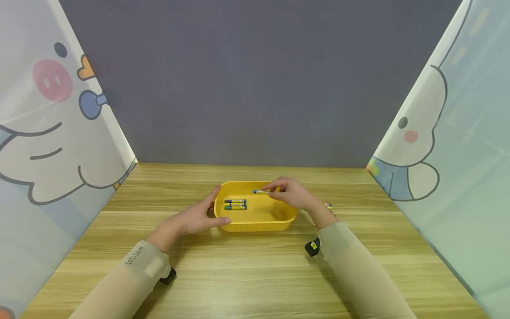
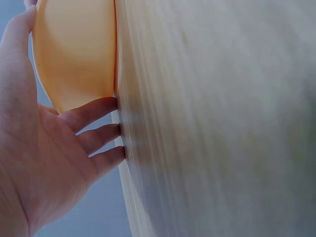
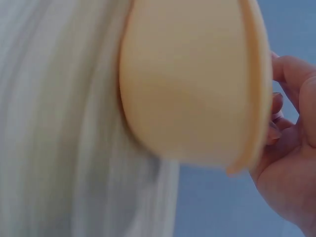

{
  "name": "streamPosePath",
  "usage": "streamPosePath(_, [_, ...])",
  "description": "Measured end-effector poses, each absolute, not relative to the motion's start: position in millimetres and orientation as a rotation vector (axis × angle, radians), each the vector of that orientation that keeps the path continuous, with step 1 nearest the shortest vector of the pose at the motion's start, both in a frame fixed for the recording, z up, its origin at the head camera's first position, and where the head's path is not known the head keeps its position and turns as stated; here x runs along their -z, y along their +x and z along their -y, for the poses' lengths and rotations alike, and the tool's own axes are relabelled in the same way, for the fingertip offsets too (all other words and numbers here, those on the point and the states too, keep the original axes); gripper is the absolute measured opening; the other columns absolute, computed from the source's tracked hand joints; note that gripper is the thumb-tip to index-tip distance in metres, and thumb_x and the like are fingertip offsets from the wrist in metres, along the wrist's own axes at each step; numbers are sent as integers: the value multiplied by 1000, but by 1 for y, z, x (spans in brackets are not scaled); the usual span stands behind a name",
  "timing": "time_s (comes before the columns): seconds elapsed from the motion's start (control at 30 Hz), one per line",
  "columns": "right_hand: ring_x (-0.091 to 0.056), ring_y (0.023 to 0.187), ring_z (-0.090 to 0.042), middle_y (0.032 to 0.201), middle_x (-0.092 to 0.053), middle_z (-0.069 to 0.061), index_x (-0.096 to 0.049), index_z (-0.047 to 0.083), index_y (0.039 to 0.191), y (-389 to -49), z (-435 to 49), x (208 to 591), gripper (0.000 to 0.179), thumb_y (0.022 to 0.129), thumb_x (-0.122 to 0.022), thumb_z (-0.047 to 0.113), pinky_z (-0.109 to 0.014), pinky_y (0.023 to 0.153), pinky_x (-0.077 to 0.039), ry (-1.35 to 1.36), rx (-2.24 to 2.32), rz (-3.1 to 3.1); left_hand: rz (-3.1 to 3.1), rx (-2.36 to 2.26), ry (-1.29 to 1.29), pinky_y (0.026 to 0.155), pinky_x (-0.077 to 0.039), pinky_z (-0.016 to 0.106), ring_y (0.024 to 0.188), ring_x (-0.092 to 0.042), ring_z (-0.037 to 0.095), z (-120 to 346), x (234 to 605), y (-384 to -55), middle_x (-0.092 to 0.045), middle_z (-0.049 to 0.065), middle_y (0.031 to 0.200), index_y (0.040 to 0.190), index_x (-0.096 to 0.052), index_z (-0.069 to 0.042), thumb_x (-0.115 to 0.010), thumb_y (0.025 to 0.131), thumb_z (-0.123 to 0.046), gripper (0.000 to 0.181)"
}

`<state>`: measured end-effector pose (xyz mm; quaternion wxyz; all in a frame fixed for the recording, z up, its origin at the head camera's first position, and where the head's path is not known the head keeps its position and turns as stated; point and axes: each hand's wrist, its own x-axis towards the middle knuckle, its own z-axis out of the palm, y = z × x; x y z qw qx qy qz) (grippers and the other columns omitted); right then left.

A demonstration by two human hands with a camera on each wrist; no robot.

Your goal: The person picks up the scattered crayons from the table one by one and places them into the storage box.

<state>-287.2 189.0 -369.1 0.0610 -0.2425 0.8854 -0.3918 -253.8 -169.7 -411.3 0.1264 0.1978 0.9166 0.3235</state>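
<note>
A shallow yellow plastic tray (image 1: pixel 259 226) stands on the wooden table. My left hand (image 1: pixel 195 218) grips its left end, thumb over the front rim and fingers along the outer side. In the left wrist view those fingers (image 2: pixel 98 109) reach down the tray wall to the tabletop. Over the tray's right half, my right hand (image 1: pixel 292 193) pinches a crayon (image 1: pixel 260 192) with a yellow and blue wrapper. Several crayons (image 1: pixel 235 204) lie side by side in the tray's left part. From the right wrist, the tray wall (image 3: pixel 187 84) hides the crayon and part of my right hand (image 3: pixel 291 133).
More crayons (image 1: pixel 328 206) lie on the table right of the tray, partly hidden by my right forearm. A dark grey panel (image 1: pixel 255 88) rises behind the wooden table (image 1: pixel 239 274). Cartoon-printed sheets (image 1: pixel 458 133) flank both sides.
</note>
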Motion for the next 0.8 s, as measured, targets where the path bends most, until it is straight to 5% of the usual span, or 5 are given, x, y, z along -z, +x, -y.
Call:
streamPosePath(0.27, [-45,71,-14,127,-76,-1,-81,22,132,-287,-143,388,28,107,-70,18,-28,67,-43,-748,1188,-2587,-2662,-947,579,125,-40,66,151,-55,40,168,411,-254,-54,18,166,179,3,-23,-72,93,-77,126])
streamPosePath(0.8, [-57,83,-10,119,-82,0,-87,20,120,-292,-101,409,24,105,-72,9,-26,79,-48,-782,1101,-2609,-2667,-939,586,121,-44,63,147,-58,39,169,412,-254,-50,19,169,179,4,-24,-71,93,-77,126])
